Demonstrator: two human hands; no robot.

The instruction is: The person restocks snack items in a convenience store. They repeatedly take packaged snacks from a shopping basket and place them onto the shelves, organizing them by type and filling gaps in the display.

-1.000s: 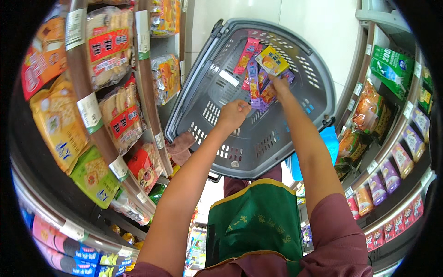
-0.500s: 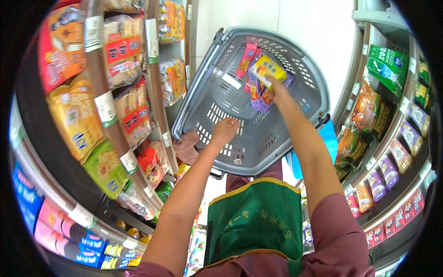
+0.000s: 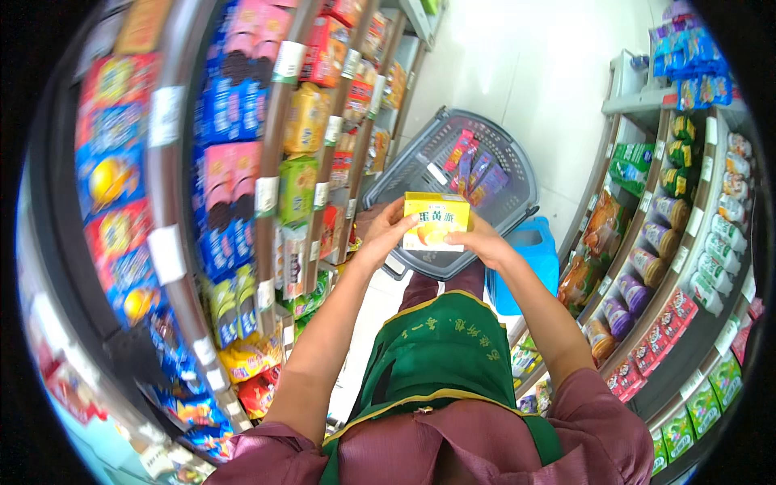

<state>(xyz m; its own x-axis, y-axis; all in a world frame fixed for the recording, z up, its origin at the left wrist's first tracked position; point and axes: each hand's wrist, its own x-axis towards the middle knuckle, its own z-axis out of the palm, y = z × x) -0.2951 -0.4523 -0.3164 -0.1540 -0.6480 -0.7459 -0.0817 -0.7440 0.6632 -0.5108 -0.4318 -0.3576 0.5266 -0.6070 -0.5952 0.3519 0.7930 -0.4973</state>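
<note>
The left hand [image 3: 386,234] grips the left side of the box [image 3: 437,224], the right hand [image 3: 482,242] its lower right, thumbs [image 3: 411,221] in front. Both forearms [image 3: 327,331] converge on its near side; how far the grip wraps behind is hard to tell.

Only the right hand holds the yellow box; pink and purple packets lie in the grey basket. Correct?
Not only the right hand: in the head view the left hand holds the yellow box too. Pink and purple packets do lie in the grey basket.
</note>
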